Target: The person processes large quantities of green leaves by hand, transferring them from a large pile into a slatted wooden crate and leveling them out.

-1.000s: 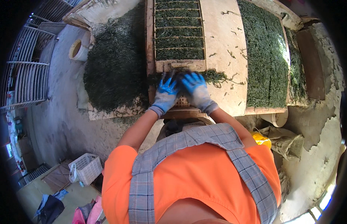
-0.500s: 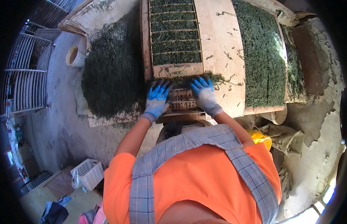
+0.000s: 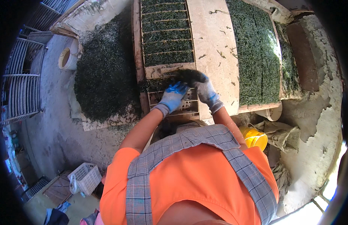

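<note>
Dark seaweed (image 3: 184, 75) is lying by the left hand (image 3: 174, 96) and right hand (image 3: 206, 91), grips too blurred to tell; rushing could spill strands.

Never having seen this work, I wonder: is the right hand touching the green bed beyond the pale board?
Apart: the head view shows pale board between the right hand and the green bed.

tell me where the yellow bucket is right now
In the head view, the yellow bucket is right of centre, just right of the person's right forearm, with a crumpled drab sack on its other side.
</note>
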`<control>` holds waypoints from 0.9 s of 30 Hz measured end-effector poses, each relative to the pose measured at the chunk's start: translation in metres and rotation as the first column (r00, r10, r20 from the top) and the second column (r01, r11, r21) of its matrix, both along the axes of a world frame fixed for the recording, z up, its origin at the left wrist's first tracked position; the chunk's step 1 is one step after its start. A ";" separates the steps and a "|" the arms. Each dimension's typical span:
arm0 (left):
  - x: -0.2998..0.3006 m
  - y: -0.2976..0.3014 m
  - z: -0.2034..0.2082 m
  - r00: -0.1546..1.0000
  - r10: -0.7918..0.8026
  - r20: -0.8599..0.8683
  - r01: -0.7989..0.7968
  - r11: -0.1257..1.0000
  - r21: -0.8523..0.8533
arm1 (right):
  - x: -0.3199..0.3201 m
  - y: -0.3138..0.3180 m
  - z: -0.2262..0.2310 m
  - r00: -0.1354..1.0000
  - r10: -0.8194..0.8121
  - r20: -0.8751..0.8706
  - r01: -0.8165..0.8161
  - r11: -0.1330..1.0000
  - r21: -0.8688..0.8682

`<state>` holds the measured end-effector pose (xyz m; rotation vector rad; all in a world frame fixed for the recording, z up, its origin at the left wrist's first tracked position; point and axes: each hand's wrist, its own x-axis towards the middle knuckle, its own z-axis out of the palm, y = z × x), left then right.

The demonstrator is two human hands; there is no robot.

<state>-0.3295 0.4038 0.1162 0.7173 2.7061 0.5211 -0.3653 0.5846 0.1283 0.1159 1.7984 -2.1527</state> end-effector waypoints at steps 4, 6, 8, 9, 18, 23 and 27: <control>0.024 -0.061 0.006 0.959 0.217 -0.182 -0.178 0.961 0.210 | -0.019 0.029 0.025 0.931 -0.364 -0.010 0.362 0.922 0.139; 0.034 -0.089 -0.029 0.799 0.584 0.143 -0.538 0.588 0.603 | -0.023 0.053 0.010 0.836 -0.487 -0.254 0.539 0.817 0.206; 0.040 -0.090 -0.043 0.654 0.708 0.266 -0.648 0.343 0.680 | -0.012 0.038 0.013 0.790 -0.316 -0.526 0.548 0.749 0.372; 0.033 -0.077 -0.016 0.693 0.720 0.041 -0.575 0.517 0.634 | 0.000 0.020 0.038 0.810 -0.171 -0.562 0.497 0.709 0.501; 0.002 -0.018 0.008 0.902 -0.096 -0.421 0.071 0.995 -0.076 | 0.031 0.012 0.025 0.863 0.172 -0.475 0.365 0.439 0.821; 0.011 -0.030 0.012 0.960 -0.039 -0.279 0.014 0.996 -0.091 | 0.008 0.036 0.020 0.955 0.290 0.061 -0.146 0.280 0.949; 0.004 -0.021 -0.001 0.963 -0.060 -0.261 0.036 0.995 -0.097 | -0.023 0.032 -0.032 0.768 0.481 -0.423 -0.206 0.810 0.549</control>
